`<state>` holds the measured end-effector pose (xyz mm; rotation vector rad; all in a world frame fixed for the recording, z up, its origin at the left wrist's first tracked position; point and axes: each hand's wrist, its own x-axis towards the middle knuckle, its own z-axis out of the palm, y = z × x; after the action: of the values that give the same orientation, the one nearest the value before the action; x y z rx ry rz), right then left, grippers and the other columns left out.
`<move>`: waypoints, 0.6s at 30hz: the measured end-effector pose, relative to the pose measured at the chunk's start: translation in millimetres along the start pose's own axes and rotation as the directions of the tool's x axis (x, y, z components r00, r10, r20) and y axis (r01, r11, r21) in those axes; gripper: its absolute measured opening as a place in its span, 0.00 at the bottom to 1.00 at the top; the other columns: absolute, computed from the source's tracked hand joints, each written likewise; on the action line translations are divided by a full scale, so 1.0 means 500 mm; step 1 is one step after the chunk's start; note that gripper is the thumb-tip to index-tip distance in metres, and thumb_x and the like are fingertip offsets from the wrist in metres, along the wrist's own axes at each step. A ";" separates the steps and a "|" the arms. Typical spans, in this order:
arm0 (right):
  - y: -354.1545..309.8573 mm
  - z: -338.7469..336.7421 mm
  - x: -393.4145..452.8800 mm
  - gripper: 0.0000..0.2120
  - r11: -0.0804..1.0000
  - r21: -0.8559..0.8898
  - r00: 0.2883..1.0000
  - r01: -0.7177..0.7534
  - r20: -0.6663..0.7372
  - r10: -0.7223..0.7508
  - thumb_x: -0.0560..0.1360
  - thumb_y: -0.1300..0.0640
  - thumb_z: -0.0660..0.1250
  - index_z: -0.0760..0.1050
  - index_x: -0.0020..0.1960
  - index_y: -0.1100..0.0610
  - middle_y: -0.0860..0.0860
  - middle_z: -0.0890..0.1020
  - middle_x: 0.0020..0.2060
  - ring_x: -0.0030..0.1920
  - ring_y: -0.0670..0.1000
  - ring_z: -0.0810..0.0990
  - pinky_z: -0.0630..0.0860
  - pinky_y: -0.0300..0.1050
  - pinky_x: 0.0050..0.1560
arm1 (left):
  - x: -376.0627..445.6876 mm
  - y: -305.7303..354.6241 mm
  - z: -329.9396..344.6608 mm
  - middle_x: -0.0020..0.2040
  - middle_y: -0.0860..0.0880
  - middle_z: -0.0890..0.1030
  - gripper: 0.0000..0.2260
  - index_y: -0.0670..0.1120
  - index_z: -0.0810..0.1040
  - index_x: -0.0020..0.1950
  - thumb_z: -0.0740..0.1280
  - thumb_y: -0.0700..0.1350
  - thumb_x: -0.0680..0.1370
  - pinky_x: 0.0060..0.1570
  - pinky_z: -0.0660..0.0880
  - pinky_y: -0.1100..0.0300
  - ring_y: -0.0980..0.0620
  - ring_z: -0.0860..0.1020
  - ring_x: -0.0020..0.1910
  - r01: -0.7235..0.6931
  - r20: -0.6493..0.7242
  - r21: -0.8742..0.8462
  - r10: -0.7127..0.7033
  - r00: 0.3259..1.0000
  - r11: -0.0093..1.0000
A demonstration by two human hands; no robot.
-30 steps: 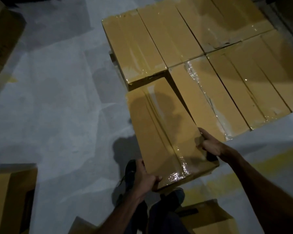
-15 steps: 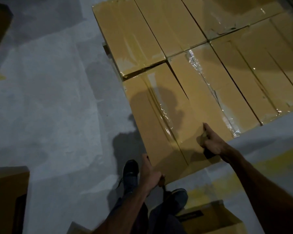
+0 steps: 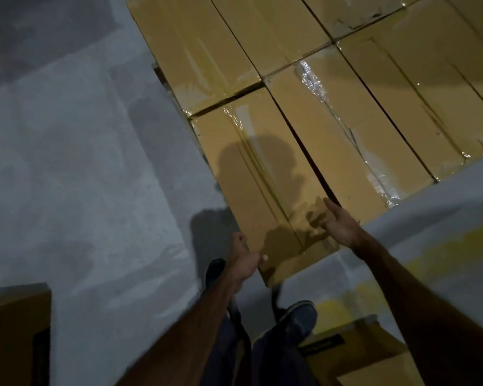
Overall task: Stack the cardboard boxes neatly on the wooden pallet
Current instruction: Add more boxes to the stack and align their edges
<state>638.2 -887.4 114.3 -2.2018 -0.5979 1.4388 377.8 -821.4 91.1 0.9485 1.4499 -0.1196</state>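
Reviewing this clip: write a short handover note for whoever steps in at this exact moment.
Left hand: grips the near left corner of the nearest box.
Right hand: open, fingers spread by the box's near right edge; contact unclear.
Things: nearest box lies flat in the stack, close beside its right neighbour, a narrow dark gap between them. Its near end juts past the neighbour's. The pallet is hidden.
Done: box set in the layer.
Left: push it flush, let go, then fetch the loose boxes on the floor.
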 end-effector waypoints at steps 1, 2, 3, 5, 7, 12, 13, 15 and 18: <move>0.007 0.013 -0.014 0.26 1.000 -0.001 1.000 0.015 -0.021 -0.015 0.82 0.67 0.63 0.61 0.66 0.39 0.35 0.69 0.50 0.46 0.37 0.73 0.75 0.34 0.49 | 0.003 0.006 0.000 0.82 0.49 0.60 0.35 0.49 0.59 0.79 0.75 0.39 0.78 0.70 0.74 0.44 0.44 0.66 0.76 0.012 0.019 -0.024 -0.011 1.000 1.000; 0.019 0.025 -0.026 0.23 1.000 -0.005 0.999 0.007 -0.049 -0.007 0.82 0.65 0.64 0.64 0.64 0.39 0.36 0.72 0.50 0.49 0.39 0.76 0.77 0.39 0.54 | 0.002 0.015 0.000 0.84 0.49 0.57 0.39 0.49 0.56 0.83 0.75 0.39 0.79 0.71 0.73 0.42 0.43 0.63 0.79 0.020 0.028 -0.038 -0.019 0.999 0.999; 0.038 0.041 -0.042 0.18 1.000 0.005 0.994 0.013 -0.113 -0.013 0.82 0.62 0.65 0.69 0.62 0.41 0.40 0.76 0.52 0.52 0.44 0.80 0.80 0.48 0.58 | 0.004 0.020 -0.001 0.85 0.49 0.56 0.41 0.51 0.54 0.84 0.76 0.41 0.79 0.71 0.73 0.42 0.43 0.63 0.79 0.022 0.027 -0.037 -0.021 0.999 0.999; 0.075 0.071 -0.080 0.11 0.997 -0.071 0.963 -0.013 -0.270 -0.007 0.80 0.51 0.66 0.72 0.61 0.48 0.46 0.79 0.56 0.59 0.51 0.80 0.79 0.58 0.63 | 0.005 0.024 -0.005 0.85 0.48 0.57 0.42 0.50 0.54 0.84 0.76 0.43 0.79 0.72 0.72 0.45 0.42 0.63 0.80 0.020 0.019 -0.002 -0.020 1.000 1.000; 0.111 0.093 -0.096 0.20 0.989 -0.137 0.929 -0.054 -0.369 -0.001 0.79 0.45 0.63 0.73 0.65 0.57 0.56 0.80 0.58 0.58 0.59 0.80 0.78 0.61 0.61 | 0.007 0.024 -0.009 0.85 0.48 0.57 0.42 0.48 0.53 0.85 0.76 0.42 0.79 0.69 0.70 0.50 0.42 0.60 0.81 0.022 0.017 -0.007 -0.022 1.000 1.000; 0.143 0.121 -0.079 0.22 0.917 0.284 0.897 -0.280 -0.262 0.355 0.81 0.58 0.70 0.70 0.72 0.60 0.57 0.77 0.63 0.62 0.60 0.76 0.74 0.55 0.58 | 0.024 0.018 -0.005 0.86 0.48 0.56 0.42 0.48 0.50 0.86 0.74 0.41 0.81 0.61 0.68 0.54 0.41 0.60 0.82 0.011 0.002 0.019 -0.011 1.000 1.000; 0.152 0.124 -0.073 0.21 0.903 0.336 0.899 -0.268 -0.249 0.360 0.81 0.59 0.70 0.71 0.71 0.59 0.55 0.78 0.63 0.61 0.59 0.76 0.73 0.53 0.57 | 0.029 0.014 -0.004 0.86 0.48 0.56 0.42 0.48 0.51 0.86 0.74 0.41 0.81 0.60 0.67 0.54 0.41 0.61 0.82 0.010 -0.002 0.025 -0.010 1.000 1.000; 0.160 0.126 -0.061 0.18 0.880 0.402 0.894 -0.253 -0.250 0.371 0.79 0.59 0.70 0.73 0.69 0.57 0.54 0.80 0.61 0.60 0.58 0.77 0.74 0.52 0.55 | 0.030 0.012 -0.002 0.86 0.48 0.56 0.41 0.48 0.51 0.86 0.73 0.40 0.81 0.61 0.68 0.53 0.41 0.60 0.82 0.004 -0.018 0.035 -0.004 1.000 0.999; 0.167 0.128 -0.057 0.16 0.843 0.471 0.889 -0.259 -0.225 0.399 0.79 0.60 0.69 0.74 0.66 0.55 0.55 0.80 0.58 0.53 0.56 0.78 0.74 0.50 0.46 | 0.037 0.007 0.001 0.86 0.48 0.55 0.42 0.48 0.51 0.87 0.74 0.39 0.80 0.69 0.68 0.50 0.41 0.58 0.83 -0.015 -0.030 0.058 0.017 0.999 0.998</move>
<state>578.4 -963.3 64.0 -2.1633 0.2168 1.1824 383.9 -810.7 76.6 1.0125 1.4737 -0.1366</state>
